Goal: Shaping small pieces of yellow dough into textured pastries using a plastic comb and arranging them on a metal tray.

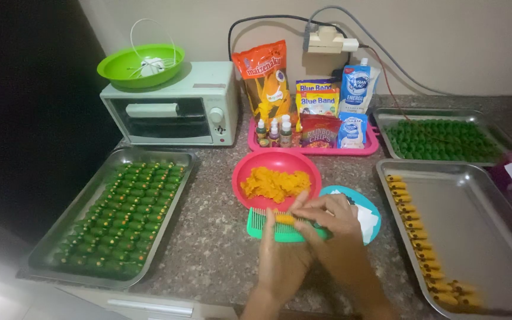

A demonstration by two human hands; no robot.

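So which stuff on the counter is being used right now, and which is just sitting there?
In use:
- left hand holding the green comb
- right hand pressing an orange dough piece on it
- pink bowl of orange dough
- right tray with orange pieces

Just sitting:
- toaster oven
- green bowl
- pink basket of packets and small bottles
- trays of green pieces
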